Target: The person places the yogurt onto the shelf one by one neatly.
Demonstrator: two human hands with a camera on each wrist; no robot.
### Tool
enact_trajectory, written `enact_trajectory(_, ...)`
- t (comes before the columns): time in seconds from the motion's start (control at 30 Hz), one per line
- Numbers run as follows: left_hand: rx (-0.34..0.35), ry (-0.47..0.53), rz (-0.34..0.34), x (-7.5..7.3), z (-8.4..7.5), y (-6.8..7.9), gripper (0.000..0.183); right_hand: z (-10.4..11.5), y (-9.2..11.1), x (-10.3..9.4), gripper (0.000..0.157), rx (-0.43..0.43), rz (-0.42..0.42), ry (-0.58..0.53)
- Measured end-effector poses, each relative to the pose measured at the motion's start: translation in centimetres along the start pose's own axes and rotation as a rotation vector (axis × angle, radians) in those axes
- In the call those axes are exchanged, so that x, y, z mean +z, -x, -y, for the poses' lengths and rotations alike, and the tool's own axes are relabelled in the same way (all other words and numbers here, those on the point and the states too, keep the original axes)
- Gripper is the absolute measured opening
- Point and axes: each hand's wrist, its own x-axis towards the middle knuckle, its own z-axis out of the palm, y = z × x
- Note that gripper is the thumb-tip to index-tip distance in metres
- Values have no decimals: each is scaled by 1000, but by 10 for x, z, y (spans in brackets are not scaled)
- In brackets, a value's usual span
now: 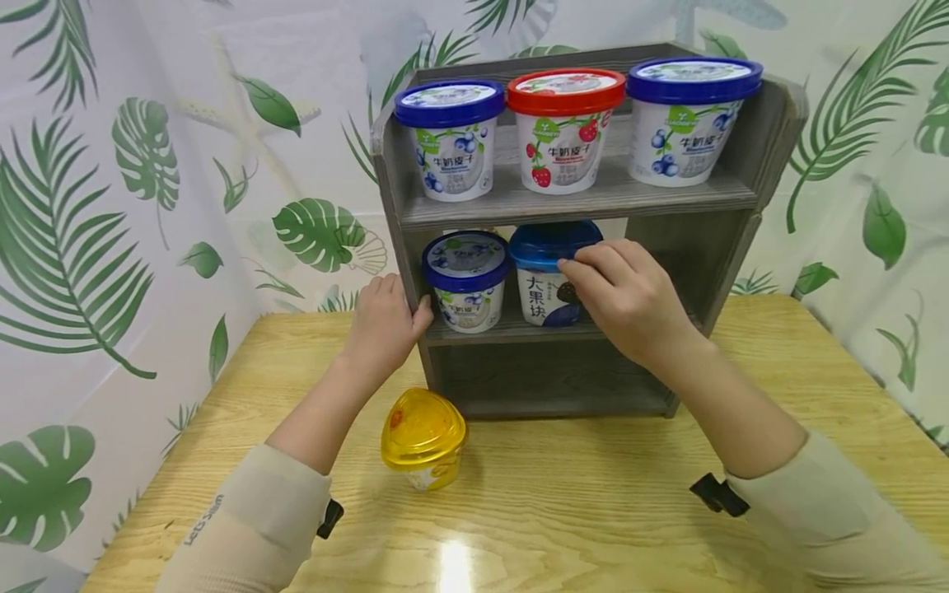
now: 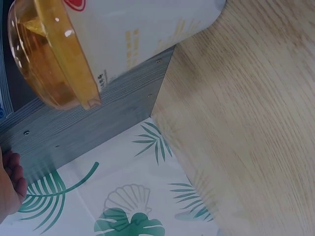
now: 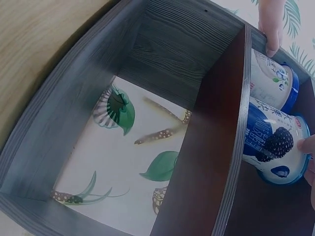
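My right hand (image 1: 630, 301) grips a blue-lidded yogurt cup (image 1: 547, 284) on the middle shelf, at the right side of its rim. Blackberry pictures on that cup (image 3: 275, 142) show in the right wrist view. To its left stands a cup with a dark blue lid (image 1: 467, 301) and blueberry pictures. My left hand (image 1: 381, 325) holds the left side panel of the small grey wooden shelf (image 1: 511, 210), thumb at the front edge. In the left wrist view, only curled fingers of the left hand (image 2: 11, 182) show beside the panel.
Two blue-lidded cups (image 1: 454, 156) (image 1: 685, 136) and a red-lidded strawberry cup (image 1: 565, 148) stand on the top shelf. A yellow-lidded cup (image 1: 423, 432) is on the wooden table (image 1: 563, 511), before the shelf's left corner. Leaf-printed cloth (image 1: 185, 165) hangs behind.
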Motion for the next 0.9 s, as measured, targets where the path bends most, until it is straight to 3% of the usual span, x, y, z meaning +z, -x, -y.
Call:
enact_trajectory(0.6,-19,11,21,1,0,0,31,5,3,-4,18,-33,-15,-22)
enact_trajectory(0.9,9,17,-26,1,1,0,30,8,7,-2,23,-61,12,-74)
